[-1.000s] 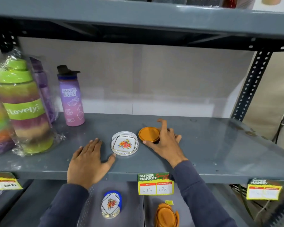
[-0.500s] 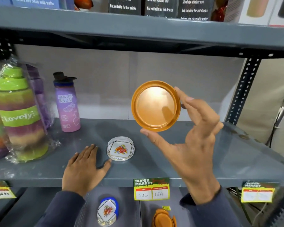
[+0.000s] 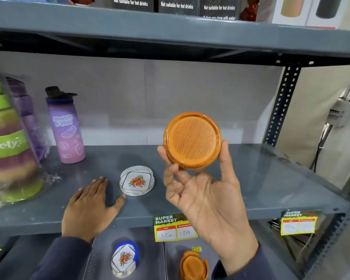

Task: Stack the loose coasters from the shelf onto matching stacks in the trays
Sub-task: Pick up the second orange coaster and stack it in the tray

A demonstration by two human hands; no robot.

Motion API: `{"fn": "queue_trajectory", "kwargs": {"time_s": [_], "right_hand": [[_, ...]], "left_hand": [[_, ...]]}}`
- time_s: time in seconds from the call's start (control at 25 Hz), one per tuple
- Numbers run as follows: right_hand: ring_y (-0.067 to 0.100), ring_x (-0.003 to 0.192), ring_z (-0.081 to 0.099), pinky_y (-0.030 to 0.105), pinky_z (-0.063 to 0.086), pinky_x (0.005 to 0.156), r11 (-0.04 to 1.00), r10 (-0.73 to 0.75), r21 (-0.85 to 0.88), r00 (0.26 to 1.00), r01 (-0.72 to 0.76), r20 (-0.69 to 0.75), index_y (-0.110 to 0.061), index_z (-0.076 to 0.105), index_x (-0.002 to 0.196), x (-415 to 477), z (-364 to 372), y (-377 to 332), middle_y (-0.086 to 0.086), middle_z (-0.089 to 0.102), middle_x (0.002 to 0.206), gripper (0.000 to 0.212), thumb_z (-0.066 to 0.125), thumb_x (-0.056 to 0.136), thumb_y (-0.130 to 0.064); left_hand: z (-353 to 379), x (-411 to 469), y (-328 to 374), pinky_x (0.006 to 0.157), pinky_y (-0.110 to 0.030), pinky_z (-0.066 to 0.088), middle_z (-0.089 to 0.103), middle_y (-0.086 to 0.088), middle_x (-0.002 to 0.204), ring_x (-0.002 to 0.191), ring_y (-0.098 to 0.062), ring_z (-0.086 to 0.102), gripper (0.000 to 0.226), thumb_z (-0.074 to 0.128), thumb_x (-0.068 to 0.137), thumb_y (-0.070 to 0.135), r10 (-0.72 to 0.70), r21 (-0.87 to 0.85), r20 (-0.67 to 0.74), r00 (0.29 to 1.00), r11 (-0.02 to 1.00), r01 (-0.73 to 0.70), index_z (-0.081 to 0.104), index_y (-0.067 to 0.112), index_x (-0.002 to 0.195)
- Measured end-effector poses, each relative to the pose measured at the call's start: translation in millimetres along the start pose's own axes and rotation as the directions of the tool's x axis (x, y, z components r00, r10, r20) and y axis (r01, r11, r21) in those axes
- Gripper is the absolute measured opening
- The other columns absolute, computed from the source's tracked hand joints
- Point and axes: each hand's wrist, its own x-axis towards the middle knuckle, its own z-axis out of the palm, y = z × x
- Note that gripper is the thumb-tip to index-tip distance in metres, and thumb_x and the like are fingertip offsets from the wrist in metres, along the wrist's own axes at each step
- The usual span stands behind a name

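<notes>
My right hand [image 3: 206, 197] holds a round orange coaster [image 3: 192, 140] upright by its rim, above the grey shelf, its honeycomb-textured face turned toward me. A white round coaster with a floral print [image 3: 137, 181] lies flat on the shelf [image 3: 271, 178]. My left hand [image 3: 90, 207] rests palm down on the shelf just left of it, thumb near its rim. On the level below, a stack of floral coasters in a blue holder [image 3: 124, 258] stands left of an orange stack in an orange holder [image 3: 193, 266].
A purple water bottle [image 3: 66, 128] and wrapped green and purple bottles [image 3: 7, 142] stand at the shelf's left. Price tags [image 3: 175, 228] hang on the front edge. The upper shelf [image 3: 170, 33] overhangs. A perforated upright [image 3: 281, 106] stands at the right.
My right hand picked the orange coaster off the shelf, raised it, then flipped it from its smooth face to its textured face. My left hand stayed flat on the shelf.
</notes>
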Motion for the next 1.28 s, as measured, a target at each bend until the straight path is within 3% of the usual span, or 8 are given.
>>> {"fn": "queue_trajectory", "kwargs": {"time_s": [0.12, 0.24, 0.48, 0.76, 0.96, 1.12, 1.2, 1.28], "right_hand": [[0.023, 0.093, 0.067, 0.027, 0.048, 0.082, 1.000, 0.021, 0.003, 1.000, -0.021, 0.011, -0.020, 0.035, 0.156, -7.0, -9.1, 4.8, 0.026, 0.062, 0.141, 0.090, 0.071, 0.082, -0.059], [0.022, 0.091, 0.067, 0.026, 0.049, 0.079, 0.999, 0.050, -0.020, 0.998, -0.051, -0.026, -0.005, 0.056, 0.144, -26.1, -31.6, 16.5, 0.028, 0.062, 0.140, 0.081, 0.067, 0.086, -0.060], [0.020, 0.081, 0.072, 0.025, 0.058, 0.070, 0.988, 0.131, -0.031, 0.940, -0.149, -0.316, -0.004, 0.071, 0.128, -89.9, -112.6, 55.8, 0.029, 0.069, 0.129, 0.075, 0.050, 0.093, -0.066], [0.022, 0.077, 0.077, 0.023, 0.055, 0.058, 0.964, 0.174, -0.043, 0.749, -0.261, -0.639, -0.008, 0.069, 0.127, -115.5, -227.7, 81.3, 0.033, 0.069, 0.127, 0.068, 0.035, 0.102, -0.060], [0.035, 0.071, 0.080, 0.019, 0.050, 0.039, 0.937, -0.025, -0.217, 0.567, -0.274, -0.823, -0.019, 0.047, 0.118, -84.7, -294.2, 68.6, 0.029, 0.073, 0.110, 0.021, 0.034, 0.112, -0.034], [0.032, 0.064, 0.079, 0.024, 0.060, 0.047, 0.767, -0.095, -0.387, 0.506, -0.512, -0.857, -0.017, 0.046, 0.119, -62.8, -320.2, 64.0, 0.030, 0.068, 0.120, 0.016, 0.036, 0.113, -0.027], [0.042, 0.077, 0.075, 0.031, 0.063, 0.048, 0.717, -0.112, -0.395, 0.464, -0.574, -0.879, -0.014, 0.047, 0.121, -56.9, -328.7, 65.4, 0.035, 0.061, 0.132, 0.014, 0.039, 0.112, -0.020], [0.051, 0.097, 0.070, 0.043, 0.067, 0.060, 0.670, -0.135, -0.397, 0.424, -0.627, -0.896, -0.008, 0.048, 0.127, -52.7, -335.8, 68.2, 0.037, 0.056, 0.138, 0.018, 0.042, 0.111, -0.014]], "left_hand": [[-1.8, -1.3, 0.7, 0.122, -0.035, 0.017, 0.030, 0.006, 0.161, 0.149, -0.011, 0.024, 0.081, 0.035, 0.086, 0.070, -0.003, -0.011, 0.009, 1.000, 1.000, 0.003, 0.036, 0.021, 0.150], [-3.0, -2.7, -0.3, 0.122, -0.037, 0.017, 0.031, 0.004, 0.161, 0.149, -0.013, 0.025, 0.081, 0.036, 0.087, 0.069, -0.002, -0.035, 0.040, 0.999, 0.999, 0.004, 0.037, 0.019, 0.150], [0.1, -1.3, -1.5, 0.121, -0.041, 0.017, 0.031, -0.001, 0.161, 0.149, -0.018, 0.025, 0.082, 0.033, 0.088, 0.070, 0.007, -0.035, 0.055, 0.998, 0.999, -0.005, 0.037, 0.015, 0.150], [0.1, -1.4, 0.3, 0.120, -0.043, 0.019, 0.036, -0.004, 0.159, 0.147, -0.023, 0.031, 0.077, 0.041, 0.090, 0.066, 0.022, -0.044, 0.001, 1.000, 0.999, -0.022, 0.041, 0.013, 0.146], [-2.7, -2.8, 0.9, 0.118, -0.045, 0.023, 0.039, -0.007, 0.157, 0.145, -0.026, 0.034, 0.079, 0.038, 0.087, 0.067, 0.027, -0.054, -0.021, 0.999, 0.998, -0.028, 0.043, 0.012, 0.145], [-3.5, -1.8, 2.5, 0.114, -0.047, 0.028, 0.043, -0.008, 0.154, 0.140, -0.032, 0.041, 0.078, 0.039, 0.086, 0.067, 0.024, -0.047, -0.028, 0.999, 0.999, -0.025, 0.046, 0.012, 0.142], [-2.3, -0.5, 2.3, 0.113, -0.048, 0.030, 0.044, -0.009, 0.153, 0.138, -0.033, 0.043, 0.073, 0.045, 0.089, 0.063, 0.024, -0.045, -0.038, 0.999, 0.999, -0.026, 0.047, 0.012, 0.141], [-1.3, 0.4, 1.4, 0.113, -0.048, 0.031, 0.045, -0.009, 0.152, 0.138, -0.033, 0.043, 0.072, 0.045, 0.089, 0.064, 0.026, -0.044, -0.040, 0.999, 0.999, -0.028, 0.048, 0.012, 0.140]]}}
